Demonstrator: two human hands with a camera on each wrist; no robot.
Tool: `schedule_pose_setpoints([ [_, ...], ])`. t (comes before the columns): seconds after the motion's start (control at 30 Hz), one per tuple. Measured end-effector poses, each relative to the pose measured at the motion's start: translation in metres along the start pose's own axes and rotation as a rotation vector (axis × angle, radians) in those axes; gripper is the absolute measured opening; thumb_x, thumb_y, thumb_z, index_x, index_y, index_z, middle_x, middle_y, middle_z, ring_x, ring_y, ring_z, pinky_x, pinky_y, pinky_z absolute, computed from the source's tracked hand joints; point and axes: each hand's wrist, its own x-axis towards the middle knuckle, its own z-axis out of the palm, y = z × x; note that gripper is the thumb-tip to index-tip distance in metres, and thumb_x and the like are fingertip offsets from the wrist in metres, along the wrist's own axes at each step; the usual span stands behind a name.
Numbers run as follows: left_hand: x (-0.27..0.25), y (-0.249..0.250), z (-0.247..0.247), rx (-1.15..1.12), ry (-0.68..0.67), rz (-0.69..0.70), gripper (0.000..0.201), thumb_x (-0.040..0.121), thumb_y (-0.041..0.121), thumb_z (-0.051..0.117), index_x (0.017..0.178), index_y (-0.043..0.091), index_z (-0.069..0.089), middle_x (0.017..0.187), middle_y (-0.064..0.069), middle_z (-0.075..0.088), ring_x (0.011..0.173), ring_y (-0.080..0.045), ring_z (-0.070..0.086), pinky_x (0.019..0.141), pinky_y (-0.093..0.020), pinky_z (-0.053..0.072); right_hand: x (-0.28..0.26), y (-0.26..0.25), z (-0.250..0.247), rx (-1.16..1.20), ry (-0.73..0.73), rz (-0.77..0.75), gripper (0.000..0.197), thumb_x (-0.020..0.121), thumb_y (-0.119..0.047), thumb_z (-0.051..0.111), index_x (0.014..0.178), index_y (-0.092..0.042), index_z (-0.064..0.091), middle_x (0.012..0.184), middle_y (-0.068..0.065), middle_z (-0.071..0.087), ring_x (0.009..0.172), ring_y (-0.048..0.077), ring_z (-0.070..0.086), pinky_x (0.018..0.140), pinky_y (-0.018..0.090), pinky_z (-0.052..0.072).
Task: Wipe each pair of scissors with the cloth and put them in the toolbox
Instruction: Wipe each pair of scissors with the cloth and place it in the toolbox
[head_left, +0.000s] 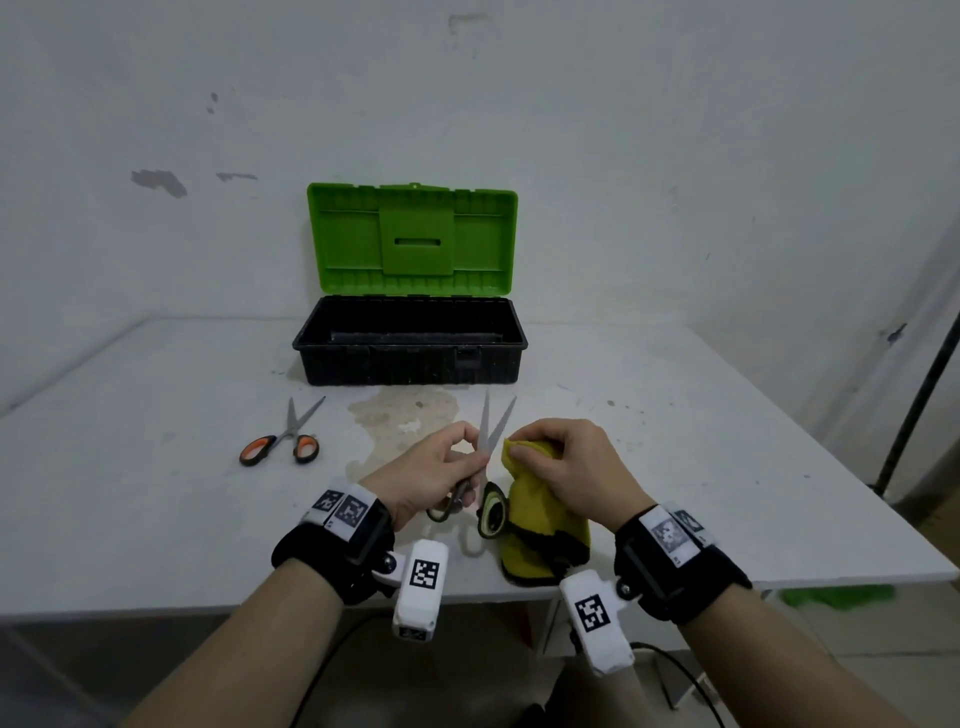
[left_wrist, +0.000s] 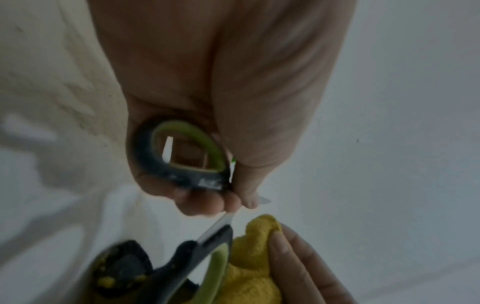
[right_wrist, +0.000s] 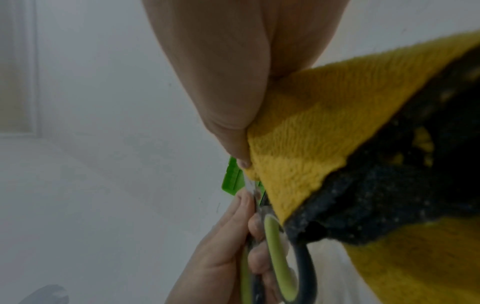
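My left hand (head_left: 441, 470) grips a pair of green-and-black-handled scissors (head_left: 489, 441) near the pivot, blades parted and pointing away from me. In the left wrist view its fingers curl round one handle loop of the scissors (left_wrist: 179, 156). My right hand (head_left: 561, 462) pinches a yellow cloth (head_left: 545, 525) with a dark edge, right beside the right blade. The cloth (right_wrist: 337, 127) hangs from that hand's fingertips down onto the table. A second pair of scissors (head_left: 285, 439), with orange-and-black handles, lies partly open on the table to the left. The toolbox (head_left: 410, 343) stands open behind, black tub, green lid upright.
The white table (head_left: 675, 441) carries a brownish stain (head_left: 405, 415) between the toolbox and my hands. A dark pole (head_left: 919, 384) leans at the right edge. A white wall stands behind the toolbox. Cables hang below the table's front edge.
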Motion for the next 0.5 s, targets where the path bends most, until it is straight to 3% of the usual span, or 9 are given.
schedule_pose_setpoints([
  [0.13,-0.001,-0.005,-0.005,0.048,0.035,0.015,0.013,0.099,0.02,0.058,0.1,0.009,0.051,0.074,-0.007,0.061,0.048,-0.011,0.045,0.043,-0.02,0.035,-0.005,0.012,-0.007,0.109,0.006,0.068,0.006,0.092,-0.028,0.061,0.093,-0.032,0.065,0.088,-0.007,0.068,0.073,0.014,0.063,0.07,0.034,0.053],
  [0.23,-0.002,-0.008,-0.008,0.098,0.033,0.022,0.012,0.098,0.018,0.059,0.1,0.006,0.055,0.077,-0.008,0.066,0.049,-0.012,0.046,0.045,-0.02,0.036,-0.008,0.015,-0.012,0.164,-0.005,0.101,0.012,0.095,-0.025,0.057,0.093,-0.033,0.065,0.091,-0.001,0.066,0.079,0.031,0.064,0.07,0.042,0.053],
  [0.37,-0.003,-0.009,-0.009,0.154,0.039,0.039,0.011,0.097,0.017,0.061,0.092,0.007,0.062,0.073,-0.003,0.066,0.05,-0.011,0.046,0.046,-0.019,0.036,-0.011,0.015,-0.014,0.273,-0.039,0.168,0.009,0.087,-0.027,0.07,0.093,-0.032,0.071,0.099,-0.001,0.067,0.086,0.025,0.067,0.076,0.038,0.057],
  [0.5,-0.003,-0.006,-0.011,0.159,0.059,0.041,0.013,0.096,0.013,0.062,0.095,0.0,0.064,0.07,0.0,0.066,0.049,-0.01,0.046,0.044,-0.017,0.035,-0.009,0.014,-0.022,0.333,-0.103,0.168,0.032,0.081,-0.005,0.072,0.105,-0.025,0.067,0.098,0.003,0.07,0.086,0.019,0.068,0.073,0.028,0.057],
])
